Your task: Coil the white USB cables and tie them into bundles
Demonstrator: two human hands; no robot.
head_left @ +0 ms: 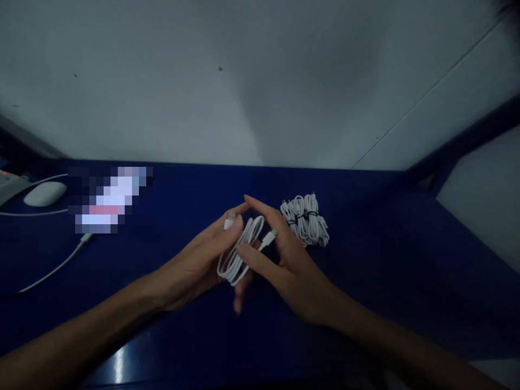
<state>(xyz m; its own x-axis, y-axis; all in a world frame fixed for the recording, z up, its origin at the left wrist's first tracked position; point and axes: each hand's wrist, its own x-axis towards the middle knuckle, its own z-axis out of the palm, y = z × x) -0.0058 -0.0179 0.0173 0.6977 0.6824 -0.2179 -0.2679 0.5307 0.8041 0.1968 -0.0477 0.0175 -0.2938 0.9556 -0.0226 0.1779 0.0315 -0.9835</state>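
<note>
A coiled white USB cable is held between my two hands above the blue table. My left hand grips the coil from the left, its thumb beside the flat USB plug. From the right, my right hand pinches the loops with its thumb, and the smaller connector sticks out beside that hand. The index fingertips meet above the coil. Some fingers are hidden under the cable. Just beyond my right hand lie several bundled white cables, bound with black ties.
At the left, a phone-shaped bright screen, blurred out, lies on the blue table with a white charging cable at its lower end. A white mouse-like object sits farther left. A pale wall rises behind the table.
</note>
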